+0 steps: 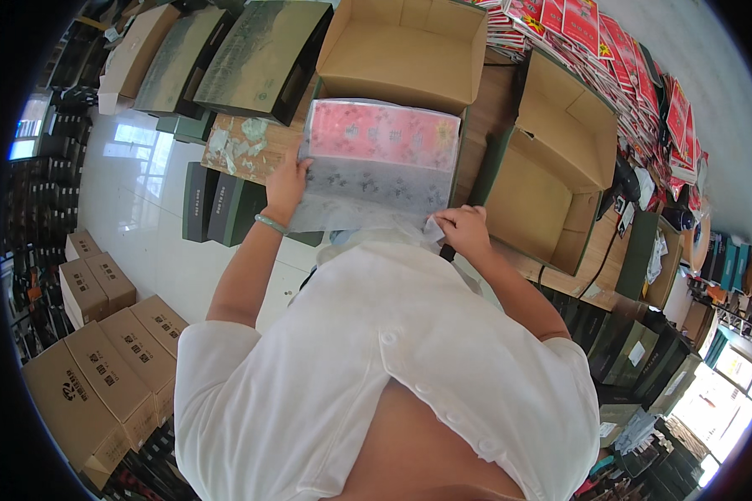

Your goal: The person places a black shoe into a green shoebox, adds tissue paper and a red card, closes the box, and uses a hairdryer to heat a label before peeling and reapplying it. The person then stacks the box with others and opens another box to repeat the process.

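In front of me an open shoebox (401, 50) has its tan lid raised at the far side. A red printed packet (380, 129) lies in it, with thin translucent tissue paper (368, 188) drawn over its near part. The sheet hangs over the near edge toward my body. My left hand (287, 188), a pale bangle at its wrist, is closed on the paper's left edge beside the box. At the near right corner, my right hand (465, 230) pinches a bunched corner of the same paper.
Another open green box (535, 192), tan inside, stands to the right on the wooden table (255, 154). Red packets (585, 33) are heaped at the far right. Closed green boxes (263, 58) sit at the far left. Brown cartons (92, 384) stand on the floor at left.
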Demonstrator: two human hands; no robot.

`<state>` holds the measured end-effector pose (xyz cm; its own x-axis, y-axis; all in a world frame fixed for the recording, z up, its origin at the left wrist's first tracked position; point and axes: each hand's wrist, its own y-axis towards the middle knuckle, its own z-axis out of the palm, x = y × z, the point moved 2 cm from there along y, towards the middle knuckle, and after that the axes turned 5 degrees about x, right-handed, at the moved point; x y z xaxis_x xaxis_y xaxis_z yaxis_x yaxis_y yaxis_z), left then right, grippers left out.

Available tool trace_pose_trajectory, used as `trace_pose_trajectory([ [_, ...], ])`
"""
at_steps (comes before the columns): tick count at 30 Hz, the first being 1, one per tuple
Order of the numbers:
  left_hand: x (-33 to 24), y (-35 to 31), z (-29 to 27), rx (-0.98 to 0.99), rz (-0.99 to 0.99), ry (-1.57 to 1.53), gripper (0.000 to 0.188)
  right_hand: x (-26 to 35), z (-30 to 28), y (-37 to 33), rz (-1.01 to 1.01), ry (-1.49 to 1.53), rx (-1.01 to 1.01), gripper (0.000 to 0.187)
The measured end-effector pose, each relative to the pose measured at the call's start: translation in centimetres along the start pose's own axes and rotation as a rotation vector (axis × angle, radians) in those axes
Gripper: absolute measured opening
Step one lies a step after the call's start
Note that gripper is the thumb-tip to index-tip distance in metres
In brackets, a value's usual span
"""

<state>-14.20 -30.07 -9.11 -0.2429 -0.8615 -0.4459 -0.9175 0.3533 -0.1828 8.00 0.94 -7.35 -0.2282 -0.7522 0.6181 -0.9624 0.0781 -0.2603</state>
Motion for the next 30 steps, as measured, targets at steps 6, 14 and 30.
trace_pose_trajectory([
  [6,-1.4,-0.4,-0.4,-0.062,0.141,0.184,0.059,0.4,0.2,0.3,0.099,0.08,0.092,0.017],
  [14,-6.9,-4.4,-2.3,0.229,0.722,0.082,0.036,6.5,-2.2,2.0,-0.195,0.072,0.052,0.035],
  [30,-4.1,-0.6,-1.1,0.746,0.425,0.166,0.051,3.7,3.1,6.3,0.216,-0.118,0.66,0.07],
])
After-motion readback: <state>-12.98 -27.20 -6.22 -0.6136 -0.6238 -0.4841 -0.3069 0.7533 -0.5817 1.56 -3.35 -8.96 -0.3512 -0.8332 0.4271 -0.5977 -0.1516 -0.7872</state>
